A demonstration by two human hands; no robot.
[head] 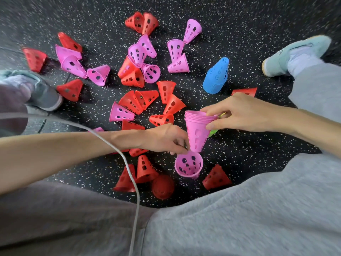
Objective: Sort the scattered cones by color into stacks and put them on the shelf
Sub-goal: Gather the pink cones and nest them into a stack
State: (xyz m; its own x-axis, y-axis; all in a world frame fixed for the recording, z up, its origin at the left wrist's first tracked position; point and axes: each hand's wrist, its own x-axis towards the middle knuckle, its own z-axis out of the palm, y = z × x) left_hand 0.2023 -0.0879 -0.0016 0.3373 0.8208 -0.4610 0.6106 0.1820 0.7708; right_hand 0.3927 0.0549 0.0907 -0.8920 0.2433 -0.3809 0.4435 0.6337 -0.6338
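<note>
Right hand (238, 113) grip pinches rim of pink stack (198, 130), held inverted above floor (258, 24). Left hand (164, 138) grip pinches loose pink cone (189, 165) at rim, directly beneath stack tip. Align axes, nest squarely, seat fully. Avoid tilting; rims snag.

- Light: even, moderately bright, diffuse; no single source visible; colours saturated.
- Shadows: soft and short beneath the scattered cones (132, 78); a darker patch on the floor (239, 148) near the grey trouser legs (239, 218).
- Glare: pale washed-out sheen on the floor at the far left of the cones.
- Blur: motion smear on the left shoe (36, 89), right shoe (295, 54) and trouser legs; cones at centre fairly sharp.
- Distortion: wide-angle bending, strongest away from the cones, at the edges; white cable (132, 182) soft.
</note>
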